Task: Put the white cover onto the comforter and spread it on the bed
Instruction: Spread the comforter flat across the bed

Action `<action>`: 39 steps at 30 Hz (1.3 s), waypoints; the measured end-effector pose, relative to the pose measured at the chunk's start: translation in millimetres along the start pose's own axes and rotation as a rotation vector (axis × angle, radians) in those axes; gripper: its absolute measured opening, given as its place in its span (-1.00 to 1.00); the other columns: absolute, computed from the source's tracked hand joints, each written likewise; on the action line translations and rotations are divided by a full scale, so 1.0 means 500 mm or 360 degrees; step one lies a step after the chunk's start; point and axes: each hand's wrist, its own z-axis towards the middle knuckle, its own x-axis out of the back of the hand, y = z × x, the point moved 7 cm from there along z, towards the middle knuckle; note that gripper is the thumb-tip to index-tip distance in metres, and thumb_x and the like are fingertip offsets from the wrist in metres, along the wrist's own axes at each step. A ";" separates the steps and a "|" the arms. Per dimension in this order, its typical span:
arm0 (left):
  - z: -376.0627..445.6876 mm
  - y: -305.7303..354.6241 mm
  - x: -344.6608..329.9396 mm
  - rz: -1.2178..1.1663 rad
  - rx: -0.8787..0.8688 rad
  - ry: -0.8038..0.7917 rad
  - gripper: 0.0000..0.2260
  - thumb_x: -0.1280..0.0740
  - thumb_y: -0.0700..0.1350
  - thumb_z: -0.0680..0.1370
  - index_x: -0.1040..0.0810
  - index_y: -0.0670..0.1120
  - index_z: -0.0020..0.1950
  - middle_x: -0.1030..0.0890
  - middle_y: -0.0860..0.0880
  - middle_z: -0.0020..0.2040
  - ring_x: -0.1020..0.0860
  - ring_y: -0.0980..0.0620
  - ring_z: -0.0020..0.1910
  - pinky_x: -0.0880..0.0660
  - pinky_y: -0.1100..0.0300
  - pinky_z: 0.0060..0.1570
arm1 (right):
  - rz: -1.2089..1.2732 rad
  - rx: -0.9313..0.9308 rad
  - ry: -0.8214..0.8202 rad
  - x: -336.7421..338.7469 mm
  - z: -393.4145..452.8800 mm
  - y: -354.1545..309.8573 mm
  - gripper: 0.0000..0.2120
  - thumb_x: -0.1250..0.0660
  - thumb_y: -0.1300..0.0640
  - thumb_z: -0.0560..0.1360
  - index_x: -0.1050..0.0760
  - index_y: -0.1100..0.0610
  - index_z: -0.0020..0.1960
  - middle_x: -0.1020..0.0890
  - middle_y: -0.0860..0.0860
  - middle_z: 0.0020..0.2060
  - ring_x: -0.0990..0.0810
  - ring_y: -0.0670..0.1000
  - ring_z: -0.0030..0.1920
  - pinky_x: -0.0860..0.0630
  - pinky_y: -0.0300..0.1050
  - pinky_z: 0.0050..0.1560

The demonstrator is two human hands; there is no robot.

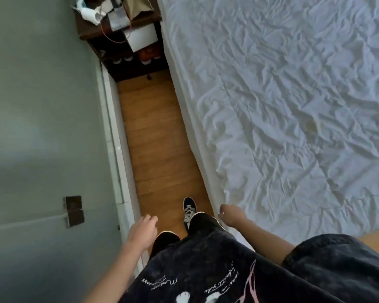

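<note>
- Far left: grey wall [42, 106] with one dark double plate [74, 211] and white trim along its base.
- Left hand [143, 229] hangs over the strip of wood floor [155, 138], fingers loosely curled, holding nothing.
- One foot in a dark sneaker [189, 209] stands on the floor between both hands; the other foot is hidden under the dark printed shirt [206, 270].
- Top centre: one dark shelf unit [123, 40] at the far end of the gap, with cluttered items and a red cord; I can't make out the details.
- Right hand [230, 215] is just beside the near edge of the bed [197, 132], fingers loosely curled, nothing in them as far as I can see.
- Task item: the white covered comforter [293, 95] lies across the bed, heavily wrinkled, with its left edge draping down the side.
- Judgement: the cover looks on and we're in the spreading phase. To do it well, walk along the side, pinch the edge with both hands, pull it taut toward the floor side, even out the overhang, then smooth the creases outward from the middle.
- Count: 2 hands, 1 visible shoe, 1 comforter, 1 bed, 1 shelf unit, 1 wall plate.
</note>
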 end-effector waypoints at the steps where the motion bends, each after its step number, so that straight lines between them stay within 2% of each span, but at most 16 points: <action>1: 0.039 -0.018 0.040 0.0085 -0.0025 -0.0006 -0.73 -0.09 -0.16 0.63 -0.43 -0.06 0.29 -0.50 -0.04 0.23 -0.47 -0.03 0.22 -0.46 0.08 0.14 | 0.0086 -0.0013 0.0047 0.033 0.022 -0.021 -0.69 -0.14 0.05 0.59 -0.44 0.12 0.28 -0.57 0.14 0.19 -0.54 0.15 0.17 -0.44 -0.09 0.10; 4: 0.159 -0.041 0.160 0.0332 -0.0160 -0.0006 -0.72 -0.09 -0.18 0.62 -0.40 -0.07 0.32 -0.49 -0.06 0.26 -0.44 -0.05 0.25 -0.44 0.07 0.15 | 0.0314 -0.0067 0.0182 0.122 0.076 -0.070 -0.70 -0.13 0.07 0.60 -0.44 0.13 0.28 -0.57 0.15 0.17 -0.55 0.16 0.15 -0.44 -0.09 0.08; 8: 0.331 -0.002 0.301 0.0666 -0.0506 -0.0019 -0.71 -0.11 -0.15 0.62 -0.38 -0.08 0.34 -0.46 -0.08 0.24 -0.42 -0.08 0.24 -0.44 0.06 0.11 | 0.0576 -0.0284 0.0392 0.195 0.138 -0.081 -0.73 -0.12 0.11 0.60 -0.48 0.14 0.22 -0.58 0.13 0.12 -0.55 0.13 0.09 -0.44 -0.06 0.02; 12: 0.484 0.075 0.408 0.0869 -0.0819 -0.0039 -0.68 -0.14 -0.10 0.62 -0.35 -0.08 0.38 -0.46 -0.09 0.25 -0.42 -0.10 0.24 -0.47 0.03 0.12 | 0.0805 -0.0590 0.0543 0.208 0.162 -0.066 -0.68 -0.13 0.15 0.57 -0.45 0.14 0.28 -0.54 0.13 0.18 -0.50 0.17 0.17 -0.44 0.00 0.12; 15: 0.555 0.161 0.457 0.0931 -0.1040 -0.0051 -0.63 -0.16 -0.09 0.62 -0.30 -0.08 0.43 -0.44 -0.10 0.30 -0.42 -0.09 0.24 -0.48 0.05 0.08 | 0.0891 -0.0781 0.0659 0.192 0.169 -0.052 -0.65 -0.19 0.12 0.55 -0.42 0.11 0.33 -0.52 0.11 0.19 -0.48 0.15 0.19 -0.45 0.01 0.09; 18: 0.613 0.258 0.464 0.0990 -0.1286 -0.0023 -0.57 -0.20 -0.10 0.61 -0.27 -0.10 0.48 -0.42 -0.12 0.33 -0.42 -0.10 0.26 -0.48 0.06 0.10 | 0.0881 -0.0882 0.0720 0.168 0.196 -0.033 -0.63 -0.25 0.09 0.55 -0.40 0.10 0.34 -0.50 0.09 0.21 -0.47 0.13 0.20 -0.46 -0.01 0.11; 21: 0.685 0.351 0.400 0.1115 -0.1566 -0.0033 -0.50 -0.25 -0.18 0.57 -0.26 -0.13 0.51 -0.38 -0.19 0.40 -0.37 -0.18 0.36 -0.44 0.00 0.23 | 0.0770 -0.0959 0.0691 0.134 0.257 0.017 -0.55 -0.32 0.07 0.53 -0.35 0.13 0.37 -0.44 0.14 0.26 -0.40 0.16 0.27 -0.43 -0.01 0.20; 23: 0.737 0.405 0.342 0.1240 -0.1713 -0.0041 -0.42 -0.30 -0.25 0.51 -0.27 -0.11 0.52 -0.33 -0.26 0.44 -0.31 -0.25 0.43 -0.35 -0.09 0.34 | 0.0652 -0.0997 0.0613 0.100 0.314 0.058 -0.39 -0.42 0.06 0.45 -0.30 0.14 0.42 -0.39 0.22 0.31 -0.37 0.26 0.31 -0.38 0.13 0.27; 26: 0.839 0.467 0.276 0.1493 -0.1791 0.0075 -0.26 -0.46 -0.29 0.36 -0.29 -0.08 0.52 -0.30 -0.34 0.44 -0.28 -0.37 0.43 -0.29 -0.26 0.33 | 0.0569 -0.1018 0.0584 0.053 0.403 0.124 -0.22 -0.57 0.08 0.25 -0.38 0.18 0.41 -0.45 0.32 0.24 -0.45 0.37 0.21 -0.41 0.29 0.19; 28: 0.906 0.491 0.257 0.1589 -0.1782 0.0150 -0.28 -0.46 -0.21 0.42 -0.24 -0.06 0.54 -0.25 -0.36 0.46 -0.23 -0.38 0.45 -0.24 -0.31 0.34 | 0.0511 -0.0981 0.0743 0.041 0.440 0.154 -0.33 -0.50 0.16 0.30 -0.41 0.21 0.37 -0.49 0.30 0.16 -0.50 0.34 0.14 -0.46 0.24 0.14; 29: 0.931 0.503 0.252 0.1589 -0.1850 0.0172 -0.30 -0.47 -0.21 0.41 -0.29 -0.09 0.51 -0.31 -0.39 0.41 -0.31 -0.40 0.39 -0.31 -0.32 0.28 | 0.0459 -0.0951 0.0865 0.042 0.450 0.164 -0.46 -0.43 0.23 0.35 -0.43 0.24 0.31 -0.52 0.28 0.08 -0.53 0.31 0.07 -0.50 0.19 0.07; 31: 0.951 0.522 0.253 0.1573 -0.1976 0.0174 -0.39 -0.52 -0.33 0.32 -0.44 -0.20 0.35 -0.50 -0.40 0.14 -0.54 -0.40 0.06 -0.55 -0.22 -0.10 | 0.0345 -0.0934 0.1088 0.049 0.454 0.182 -0.71 -0.23 0.33 0.39 -0.50 0.27 0.10 -0.56 0.21 -0.17 -0.57 0.23 -0.20 -0.54 0.05 -0.20; 33: 0.965 0.542 0.265 0.1489 -0.2078 0.0238 -0.54 -0.53 -0.41 0.25 -0.54 -0.26 0.11 -0.53 -0.29 -0.16 -0.56 -0.28 -0.27 -0.51 -0.02 -0.43 | 0.0307 -0.0875 0.1171 0.054 0.455 0.197 -0.78 -0.11 0.33 0.37 -0.51 0.25 -0.10 -0.53 0.16 -0.35 -0.54 0.18 -0.40 -0.49 -0.03 -0.40; 34: 0.966 0.560 0.273 0.1470 -0.2083 0.0206 -0.63 -0.52 -0.42 0.25 -0.57 -0.26 0.02 -0.52 -0.26 -0.24 -0.55 -0.24 -0.35 -0.47 0.04 -0.48 | 0.0318 -0.0828 0.1145 0.055 0.457 0.201 -0.80 -0.12 0.32 0.37 -0.51 0.23 -0.15 -0.53 0.15 -0.38 -0.53 0.17 -0.43 -0.49 -0.04 -0.43; 36: 0.955 0.575 0.279 0.1436 -0.1989 0.0056 -0.76 -0.41 -0.38 0.40 -0.59 -0.24 0.04 -0.53 -0.24 -0.22 -0.57 -0.24 -0.28 -0.42 0.06 -0.38 | 0.0338 -0.0680 0.1050 0.048 0.456 0.186 -0.90 -0.30 0.36 0.34 -0.51 0.21 -0.19 -0.55 0.14 -0.39 -0.56 0.17 -0.43 -0.50 -0.03 -0.41; 39: 0.920 0.480 0.261 0.1562 -0.1800 -0.0247 -0.79 -0.27 -0.31 0.52 -0.54 -0.18 0.14 -0.55 -0.21 -0.07 -0.56 -0.21 -0.08 -0.37 0.08 -0.22 | 0.0450 -0.0571 0.0834 -0.008 0.419 0.109 -0.81 -0.44 0.35 0.27 -0.55 0.17 -0.16 -0.60 0.09 -0.35 -0.59 0.12 -0.39 -0.54 -0.05 -0.36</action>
